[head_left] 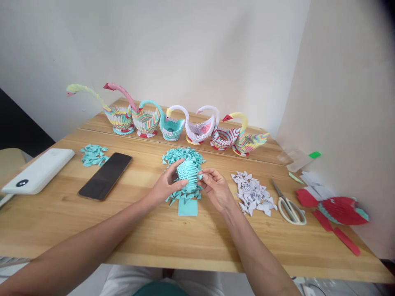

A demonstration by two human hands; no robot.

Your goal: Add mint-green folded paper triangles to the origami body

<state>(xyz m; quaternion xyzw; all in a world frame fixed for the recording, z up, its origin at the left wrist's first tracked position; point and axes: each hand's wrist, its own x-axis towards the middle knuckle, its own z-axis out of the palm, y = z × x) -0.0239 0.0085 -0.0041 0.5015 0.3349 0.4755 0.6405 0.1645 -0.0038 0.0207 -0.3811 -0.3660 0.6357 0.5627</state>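
Near the middle of the table, my left hand (169, 183) is wrapped round the left side of a teal assembly of folded paper pieces (188, 176). The fingers of my right hand (216, 187) pinch a small teal paper piece (200, 175) at the assembly's right side. Behind and below the assembly lies a heap of loose teal folded pieces (177, 154), partly hidden by it and my hands. A flat teal paper square (188, 208) lies just in front.
Several paper swans (172, 128) line the back. At left are a power bank (43, 170), a phone (105, 176) and teal pieces (93, 155). At right are white pieces (252, 193), scissors (289, 207) and a red paper item (341, 210) by the wall.
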